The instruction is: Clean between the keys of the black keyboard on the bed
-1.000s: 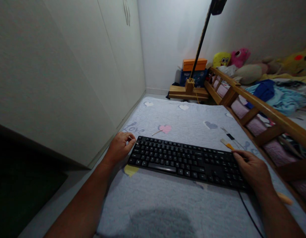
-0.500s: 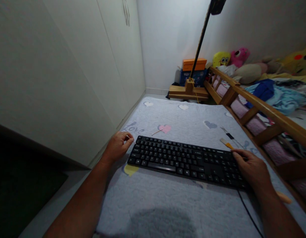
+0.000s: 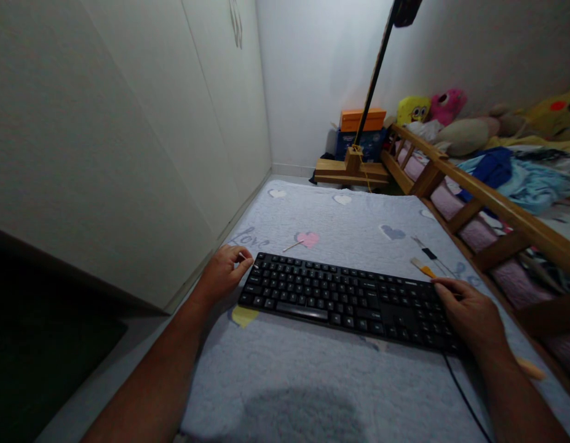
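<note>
A black keyboard (image 3: pixel 321 295) lies on a pale blue cloth (image 3: pixel 285 363) printed with hearts. At its left end, my left hand (image 3: pixel 227 271) pinches a thin white cotton swab (image 3: pixel 248 260), whose tip reaches the keys near the upper left corner. My right hand (image 3: pixel 471 311) is closed around the keyboard's right end, its thumb on top and its other fingers partly hidden. Just behind the keyboard, another cotton swab (image 3: pixel 292 245) rests by a pink heart. A small brush (image 3: pixel 422 267) with an orange handle lies close to my right hand.
Tweezers (image 3: pixel 428 253) with a black band lie beyond the brush. A black cable (image 3: pixel 464 394) runs toward me from the keyboard. White cupboard doors (image 3: pixel 174 123) stand on the left, a wooden bed rail (image 3: pixel 492 203) on the right. A stand with a wooden base (image 3: pixel 352 171) is behind.
My left hand has shifted slightly to the right, bringing the swab's tip farther over the upper left keys. My right hand keeps its hold on the keyboard.
</note>
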A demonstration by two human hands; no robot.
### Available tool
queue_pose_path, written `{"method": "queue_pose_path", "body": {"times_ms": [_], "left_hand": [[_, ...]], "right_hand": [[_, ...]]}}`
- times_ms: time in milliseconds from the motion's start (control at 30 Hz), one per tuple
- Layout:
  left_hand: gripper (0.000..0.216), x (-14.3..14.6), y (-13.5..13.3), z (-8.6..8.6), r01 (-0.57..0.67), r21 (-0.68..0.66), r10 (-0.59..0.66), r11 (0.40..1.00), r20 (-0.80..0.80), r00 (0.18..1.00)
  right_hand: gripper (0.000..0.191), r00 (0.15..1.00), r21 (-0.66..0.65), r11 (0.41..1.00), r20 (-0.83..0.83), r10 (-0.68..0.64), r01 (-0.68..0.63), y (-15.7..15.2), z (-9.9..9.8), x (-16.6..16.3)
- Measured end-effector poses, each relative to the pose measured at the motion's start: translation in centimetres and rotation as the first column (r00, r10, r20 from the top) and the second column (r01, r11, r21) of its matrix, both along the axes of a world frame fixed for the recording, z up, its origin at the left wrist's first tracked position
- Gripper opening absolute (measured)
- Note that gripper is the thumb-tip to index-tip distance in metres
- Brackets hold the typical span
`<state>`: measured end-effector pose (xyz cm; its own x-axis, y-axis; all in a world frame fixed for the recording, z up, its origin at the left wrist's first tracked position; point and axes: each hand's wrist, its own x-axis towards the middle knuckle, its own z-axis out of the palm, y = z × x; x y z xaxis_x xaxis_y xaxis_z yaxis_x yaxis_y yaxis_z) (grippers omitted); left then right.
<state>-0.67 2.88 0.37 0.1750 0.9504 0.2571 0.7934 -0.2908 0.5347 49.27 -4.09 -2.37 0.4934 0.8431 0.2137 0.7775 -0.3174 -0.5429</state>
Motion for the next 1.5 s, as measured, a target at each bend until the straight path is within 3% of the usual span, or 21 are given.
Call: {"method": "queue_pose_path", "body": {"times_ms": [467, 867, 1300, 1500], "left_hand": [[0.025, -0.2, 0.0, 0.1, -0.054, 0.021, 0.055, 0.998, -0.034, 0.998], [0.026, -0.2, -0.1, 0.2, -0.059, 0.018, 0.06, 0.998, -0.054, 0.997], [0.027, 0.0, -0.1, 0.1, -0.045, -0.006, 0.045, 0.999, -0.008, 0.999], [0.025, 0.1, 0.0, -0.1, -0.034, -0.009, 0.034, 0.999, 0.008, 0.999]], "right_hand": [[0.039, 1.0, 0.059, 0.998, -0.002, 0.028, -0.028, 0.1, -0.1, 0.1], [0.053, 1.0, -0.015, 1.0, -0.025, 0.01, -0.011, 0.1, 0.6, -0.3], [0.044, 0.999, -0.038, 0.999, -0.029, 0.02, -0.021, 0.1, 1.1, -0.6], [0.048, 0.999, -0.068, 0.998, -0.049, -0.008, 0.005, 0.2, 1.3, -0.7]]}}
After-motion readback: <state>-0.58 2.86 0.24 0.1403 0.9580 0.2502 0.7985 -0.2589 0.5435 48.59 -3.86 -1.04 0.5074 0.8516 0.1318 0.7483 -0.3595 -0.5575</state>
